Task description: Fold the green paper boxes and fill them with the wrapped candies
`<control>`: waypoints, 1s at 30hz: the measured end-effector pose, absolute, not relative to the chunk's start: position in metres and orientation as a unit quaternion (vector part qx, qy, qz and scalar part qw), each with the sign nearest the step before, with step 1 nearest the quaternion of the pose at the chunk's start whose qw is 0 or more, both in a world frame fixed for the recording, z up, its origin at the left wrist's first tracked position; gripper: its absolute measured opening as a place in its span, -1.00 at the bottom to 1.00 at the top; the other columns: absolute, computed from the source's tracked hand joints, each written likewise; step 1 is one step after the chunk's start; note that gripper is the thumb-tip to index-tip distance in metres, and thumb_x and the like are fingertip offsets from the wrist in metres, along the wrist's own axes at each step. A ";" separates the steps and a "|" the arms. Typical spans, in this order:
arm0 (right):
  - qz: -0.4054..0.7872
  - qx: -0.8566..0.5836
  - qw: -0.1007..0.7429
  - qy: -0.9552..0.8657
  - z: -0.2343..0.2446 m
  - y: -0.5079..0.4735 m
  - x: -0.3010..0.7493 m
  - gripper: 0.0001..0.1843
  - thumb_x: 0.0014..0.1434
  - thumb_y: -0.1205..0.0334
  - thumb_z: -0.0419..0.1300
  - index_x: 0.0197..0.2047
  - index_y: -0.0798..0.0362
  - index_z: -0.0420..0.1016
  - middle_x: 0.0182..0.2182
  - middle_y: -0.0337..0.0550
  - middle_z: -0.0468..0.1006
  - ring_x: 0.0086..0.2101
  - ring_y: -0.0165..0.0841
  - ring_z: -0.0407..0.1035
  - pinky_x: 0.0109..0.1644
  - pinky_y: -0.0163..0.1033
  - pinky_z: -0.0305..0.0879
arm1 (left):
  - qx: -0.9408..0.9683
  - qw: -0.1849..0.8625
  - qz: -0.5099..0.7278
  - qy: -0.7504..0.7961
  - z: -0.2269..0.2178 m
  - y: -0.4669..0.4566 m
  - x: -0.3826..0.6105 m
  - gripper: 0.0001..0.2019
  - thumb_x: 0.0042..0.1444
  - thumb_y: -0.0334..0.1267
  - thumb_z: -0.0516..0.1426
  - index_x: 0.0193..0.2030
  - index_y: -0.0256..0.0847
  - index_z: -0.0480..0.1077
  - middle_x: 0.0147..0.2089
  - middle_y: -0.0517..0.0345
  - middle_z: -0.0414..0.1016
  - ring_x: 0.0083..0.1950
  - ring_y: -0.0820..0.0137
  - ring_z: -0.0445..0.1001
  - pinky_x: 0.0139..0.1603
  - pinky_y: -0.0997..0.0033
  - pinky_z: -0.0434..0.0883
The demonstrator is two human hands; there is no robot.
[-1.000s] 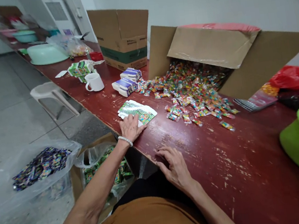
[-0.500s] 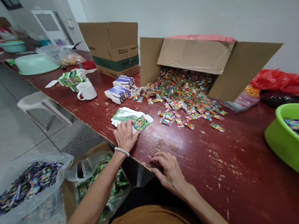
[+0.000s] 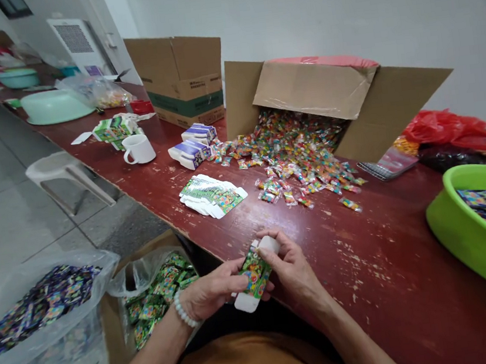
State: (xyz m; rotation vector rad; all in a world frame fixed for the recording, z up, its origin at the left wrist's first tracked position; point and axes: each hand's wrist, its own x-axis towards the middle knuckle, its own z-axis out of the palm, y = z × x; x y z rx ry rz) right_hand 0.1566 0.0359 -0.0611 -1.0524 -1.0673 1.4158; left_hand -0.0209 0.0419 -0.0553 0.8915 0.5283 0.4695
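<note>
Between both hands, over the table's front edge, is a small green printed candy carton (image 3: pixel 257 275) with white end flaps sticking out at both ends. My left hand (image 3: pixel 214 289), wearing a beaded bracelet (image 3: pixel 184 310), grips its left side with the thumb on the printed face. Closed on its upper right part is my right hand (image 3: pixel 291 264), the thumb near the top flap. Farther back on the table lies a fanned stack of flat green and white cartons (image 3: pixel 213 196). Beyond it are loose wrapped candies (image 3: pixel 287 182).
A tipped cardboard box (image 3: pixel 316 93) spills candies onto the red table (image 3: pixel 321 243). Purple cartons (image 3: pixel 190 153), a white mug (image 3: pixel 139 150) and an upright box (image 3: pixel 186 82) stand left. A green basin (image 3: pixel 462 237) is at right. Bags of packets (image 3: pixel 45 306) sit on the floor.
My left hand has drawn back from the flat carton stack with one carton. My right hand has risen to meet it, and both now hold the carton, opened out, near my body.
</note>
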 end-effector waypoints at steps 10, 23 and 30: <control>0.696 -0.330 0.456 -0.446 -0.035 0.020 0.164 -0.21 0.12 0.11 0.30 0.29 -0.28 -0.05 -0.07 -0.16 0.37 -0.66 -0.53 0.35 -0.69 -0.34 0.34 | 0.431 0.829 0.242 0.262 -0.055 0.036 0.004 -0.72 -0.10 -0.11 0.31 -0.35 -0.32 0.52 -0.45 0.02 0.50 -0.46 0.34 0.46 -0.43 0.45 0.34; 0.565 -0.359 0.496 -0.552 -0.047 0.020 0.166 -0.27 0.14 0.19 0.23 0.30 -0.16 -0.01 0.02 -0.08 0.38 -0.08 -0.27 0.40 -0.04 -0.11 0.42 | 0.508 0.754 0.277 0.310 -0.050 0.034 0.007 -0.57 -0.09 0.08 0.33 -0.45 -0.32 0.45 -0.50 0.07 0.47 -0.54 0.38 0.44 -0.47 0.47 0.31; 0.306 -0.418 0.434 -0.737 -0.037 0.021 0.178 -0.61 0.09 0.45 0.15 -0.01 -0.05 0.39 0.15 -0.05 0.21 0.18 -0.22 0.17 0.24 -0.03 0.17 | 0.565 0.722 0.239 0.319 -0.045 0.036 0.004 -0.62 0.05 0.06 0.24 -0.35 -0.30 0.45 -0.44 0.07 0.50 -0.40 0.36 0.46 -0.30 0.44 0.33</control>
